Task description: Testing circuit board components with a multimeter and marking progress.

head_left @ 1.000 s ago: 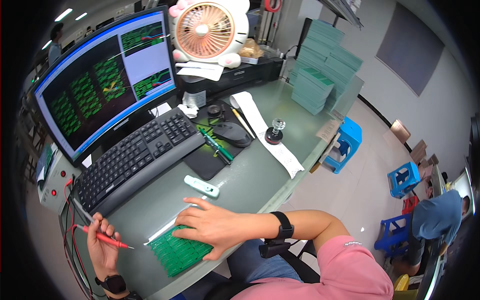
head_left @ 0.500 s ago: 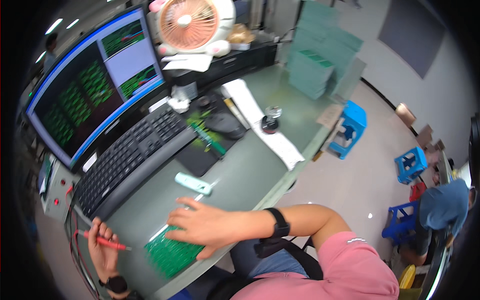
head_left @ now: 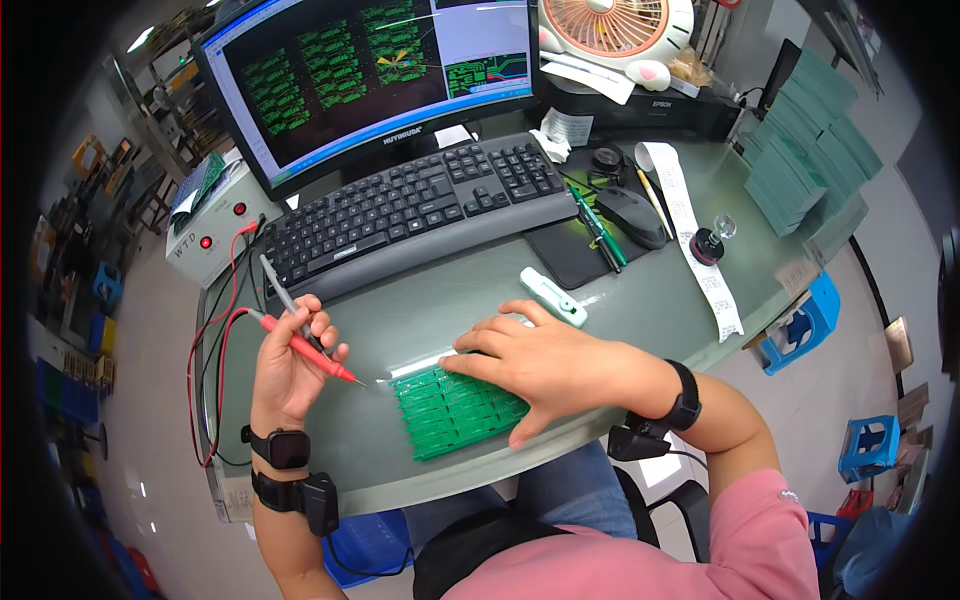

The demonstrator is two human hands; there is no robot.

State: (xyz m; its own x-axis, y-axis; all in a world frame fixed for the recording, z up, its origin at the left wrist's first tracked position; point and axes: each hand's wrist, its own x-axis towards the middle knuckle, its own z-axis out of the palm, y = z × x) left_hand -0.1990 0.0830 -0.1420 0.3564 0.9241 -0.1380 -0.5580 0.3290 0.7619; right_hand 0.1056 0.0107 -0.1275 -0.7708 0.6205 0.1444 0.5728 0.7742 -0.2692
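Note:
My left hand (head_left: 290, 365) is closed round a red test probe (head_left: 310, 350), its metal tip pointing right toward the circuit boards. A slim grey pen-like stick (head_left: 278, 284) also juts up from between its fingers. Green circuit boards (head_left: 450, 415), joined in a panel, lie near the desk's front edge. My right hand (head_left: 525, 362) rests over the panel's right part with fingers spread and the thumb near its lower edge; that part is hidden. Just beyond the right hand lies a pale mint utility knife (head_left: 552, 296).
A keyboard (head_left: 420, 205) and monitor (head_left: 360, 80) stand behind. A white box (head_left: 215, 225) with red sockets feeds the probe leads at left. Rightward are a mouse (head_left: 632, 216), green pens (head_left: 600, 232), a paper strip (head_left: 690, 230), a stamp (head_left: 708, 244) and stacked greenish sheets (head_left: 800, 170).
The view has swung so the desk sits more upright. The left hand now shows higher, with the grey stick visible beside the probe. The right hand stays over the panel.

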